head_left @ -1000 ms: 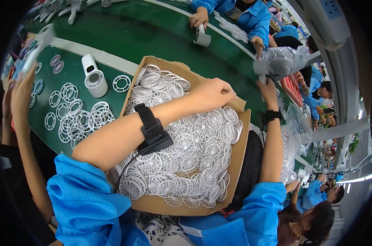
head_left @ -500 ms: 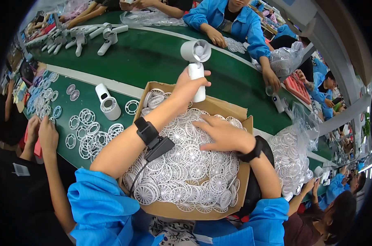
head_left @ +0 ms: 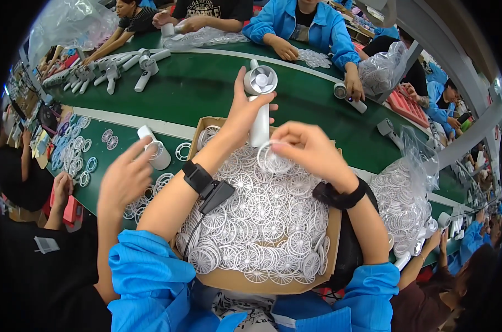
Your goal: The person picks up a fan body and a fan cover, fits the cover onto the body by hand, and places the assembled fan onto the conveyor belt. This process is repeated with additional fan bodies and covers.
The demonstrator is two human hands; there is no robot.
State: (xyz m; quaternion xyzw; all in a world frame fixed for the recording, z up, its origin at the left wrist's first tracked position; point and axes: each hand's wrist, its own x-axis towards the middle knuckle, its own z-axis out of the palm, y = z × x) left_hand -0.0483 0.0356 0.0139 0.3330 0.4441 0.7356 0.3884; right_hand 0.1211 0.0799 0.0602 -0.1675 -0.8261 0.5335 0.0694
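In our left hand (head_left: 242, 113) we hold a white plastic handheld fan (head_left: 260, 124), fingers curled around its straight handle, with its round head up and the blades facing back toward us, above the far edge of an open brown cardboard box (head_left: 262, 284). Our right hand (head_left: 306, 145) is partly closed, pinching a thin white spoked plastic disc (head_left: 275, 160) between thumb and fingers just beside the lower end of that handle; slight blur hides exactly how the fingertips meet. Beneath both hands, the box is filled with a heap of matching white spoked discs (head_left: 251, 205), lying flat, tilted and overlapping. To the left, on the green bench, another white fan body (head_left: 159, 159) lies near a co-worker's hand (head_left: 128, 180), whose fingers are spread; we cannot tell whether they touch it. Beyond the box runs a green conveyor belt (head_left: 317, 119), and to the right sits a clear plastic bag (head_left: 403, 205) packed with white discs. Across the belt, a co-worker in blue (head_left: 295, 25) has one hand at another white fan.
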